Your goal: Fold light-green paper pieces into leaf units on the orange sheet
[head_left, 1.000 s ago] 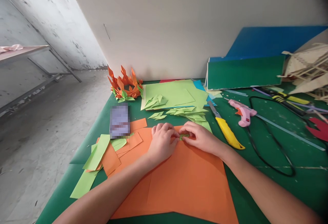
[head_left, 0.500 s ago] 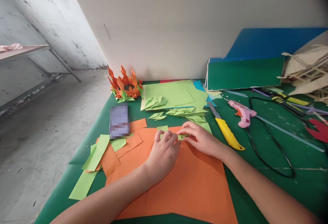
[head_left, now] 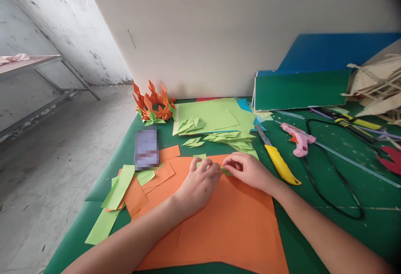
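A small piece of green paper (head_left: 225, 171) is held between my two hands over a large orange paper sheet (head_left: 216, 232). My left hand (head_left: 200, 184) has its fingers curled over the piece and hides most of it. At its right end, the thumb and forefinger of my right hand (head_left: 247, 171) pinch the paper. Just beyond my hands lie folded green paper pieces (head_left: 233, 140), and more folded pieces (head_left: 190, 125) rest on a stack of green sheets (head_left: 216, 111).
An orange and green folded-paper ring (head_left: 153, 102) stands at the back left. Loose paper strips (head_left: 120, 188) lie beside a blurred purple rectangle (head_left: 146, 148). To the right are a yellow-handled knife (head_left: 282, 163) with its blade bare, a pink glue gun (head_left: 299, 140) and its black cord (head_left: 335, 209).
My right fingers have drawn together into a tighter pinch at the green paper's right end. My left hand has stayed almost in place over it.
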`<state>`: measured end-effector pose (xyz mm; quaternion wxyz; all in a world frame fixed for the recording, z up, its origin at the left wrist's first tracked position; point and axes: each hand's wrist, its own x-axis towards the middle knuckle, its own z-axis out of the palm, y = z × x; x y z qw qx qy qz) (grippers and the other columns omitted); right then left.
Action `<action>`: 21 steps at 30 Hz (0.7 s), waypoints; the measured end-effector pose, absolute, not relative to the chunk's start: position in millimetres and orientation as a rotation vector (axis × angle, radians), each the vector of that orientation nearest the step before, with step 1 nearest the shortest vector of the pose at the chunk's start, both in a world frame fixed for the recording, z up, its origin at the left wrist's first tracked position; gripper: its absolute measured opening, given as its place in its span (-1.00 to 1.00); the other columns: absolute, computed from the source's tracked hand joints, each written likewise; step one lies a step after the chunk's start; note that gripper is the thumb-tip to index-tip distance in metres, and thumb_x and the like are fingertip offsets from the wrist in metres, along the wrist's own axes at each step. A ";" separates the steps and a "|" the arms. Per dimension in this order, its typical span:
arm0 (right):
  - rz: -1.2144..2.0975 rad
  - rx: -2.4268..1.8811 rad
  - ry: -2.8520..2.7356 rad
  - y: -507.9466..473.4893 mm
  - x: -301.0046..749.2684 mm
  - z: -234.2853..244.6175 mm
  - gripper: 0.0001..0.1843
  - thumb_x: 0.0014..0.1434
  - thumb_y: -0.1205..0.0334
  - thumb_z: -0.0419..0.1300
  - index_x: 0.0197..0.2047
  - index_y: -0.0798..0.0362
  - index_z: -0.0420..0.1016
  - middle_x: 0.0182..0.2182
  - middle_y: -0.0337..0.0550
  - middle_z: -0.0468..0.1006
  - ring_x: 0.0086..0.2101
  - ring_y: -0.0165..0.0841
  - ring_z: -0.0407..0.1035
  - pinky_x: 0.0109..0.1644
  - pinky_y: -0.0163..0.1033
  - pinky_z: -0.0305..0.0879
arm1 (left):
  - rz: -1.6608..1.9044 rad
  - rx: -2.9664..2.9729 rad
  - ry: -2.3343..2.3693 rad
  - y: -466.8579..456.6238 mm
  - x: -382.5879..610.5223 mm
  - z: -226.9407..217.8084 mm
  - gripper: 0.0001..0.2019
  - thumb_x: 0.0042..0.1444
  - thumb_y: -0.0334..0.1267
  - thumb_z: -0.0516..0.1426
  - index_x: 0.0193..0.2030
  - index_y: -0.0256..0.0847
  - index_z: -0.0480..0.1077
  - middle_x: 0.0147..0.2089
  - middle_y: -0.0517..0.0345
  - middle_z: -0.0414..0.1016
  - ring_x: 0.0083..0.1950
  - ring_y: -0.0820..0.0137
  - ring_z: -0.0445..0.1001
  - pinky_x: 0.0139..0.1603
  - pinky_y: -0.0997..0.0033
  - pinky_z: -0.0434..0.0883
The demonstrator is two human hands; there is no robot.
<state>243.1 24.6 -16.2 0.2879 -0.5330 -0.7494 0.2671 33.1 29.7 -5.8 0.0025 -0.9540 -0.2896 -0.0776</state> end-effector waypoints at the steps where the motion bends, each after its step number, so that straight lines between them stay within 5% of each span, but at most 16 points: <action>1: 0.717 -1.427 -1.996 24.4 242.8 -15.6 -0.87 0.20 0.22 0.16 -0.29 0.01 0.53 -0.43 -0.20 0.48 -0.51 -0.42 0.26 -0.46 -0.32 0.22 | -0.235 -2.998 -0.905 30.5 32.7 -5.2 -0.63 0.10 -0.49 0.05 0.05 -0.14 0.32 0.02 0.05 0.39 0.06 0.21 0.27 0.09 0.11 0.10; 10: 0.699 -1.484 -1.969 25.0 239.7 -14.0 -0.87 0.17 0.24 0.18 -0.39 0.02 0.52 -0.49 -0.22 0.45 -0.50 -0.41 0.28 -0.45 -0.32 0.22 | -0.212 -3.027 -0.923 29.1 33.9 -2.1 -0.59 -0.01 -0.52 0.06 0.00 -0.16 0.34 0.00 0.02 0.40 0.03 0.19 0.27 0.05 0.09 0.11; 21: 0.621 -1.345 -2.096 26.0 246.8 -19.0 -0.84 0.26 0.21 0.12 -0.35 0.01 0.47 -0.45 -0.21 0.44 -0.44 -0.39 0.31 -0.40 -0.31 0.22 | -0.277 -2.956 -1.080 24.4 37.1 -11.0 -0.60 0.07 -0.53 -0.01 0.03 -0.14 0.34 0.01 0.04 0.39 0.01 0.19 0.25 0.02 0.08 0.13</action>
